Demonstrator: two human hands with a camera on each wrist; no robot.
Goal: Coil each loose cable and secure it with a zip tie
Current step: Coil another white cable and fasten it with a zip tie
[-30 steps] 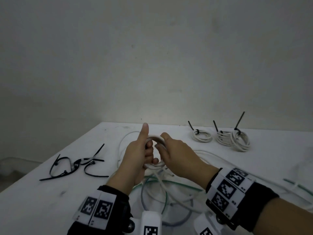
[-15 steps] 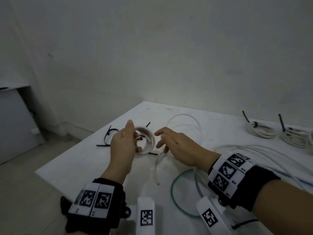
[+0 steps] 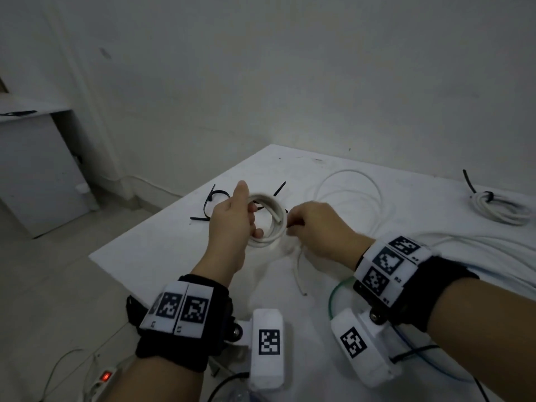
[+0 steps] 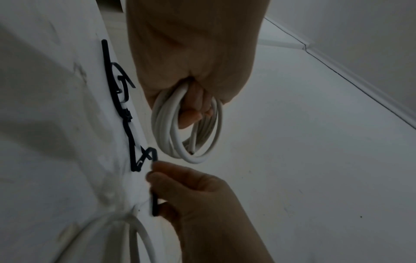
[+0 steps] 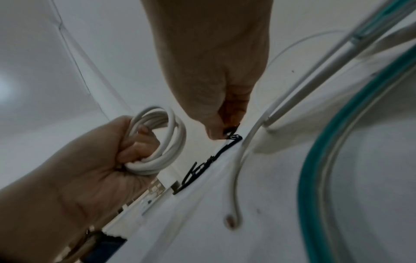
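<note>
Gripping a coiled white cable (image 3: 268, 221) above the white counter (image 3: 162, 250), the left hand (image 3: 232, 224) has its fingers curled through the loops and its thumb raised; the right hand (image 3: 316, 230), just beside the coil, pinches one black zip tie (image 4: 155, 202) between thumb and fingertips (image 4: 157, 175), low over the counter; more loose black zip ties (image 3: 216, 203) lie on the counter beyond the coil, toward the far corner; an uncoiled white cable (image 3: 351, 187) sprawls past the right hand, with a cut end (image 3: 304, 293) nearer the camera, and a green cable (image 5: 319, 160) curves beside it; a finished white coil (image 3: 501, 208) bound with a black tie sits well apart from the held coil at the counter's far side; both wrists wear black bands with white blocks carrying square black-and-white coded markers (image 3: 181, 309); small characters under them are too small to read; a power strip (image 3: 104, 380) with a lit red switch lies on the floor below the counter's near corner.
</note>
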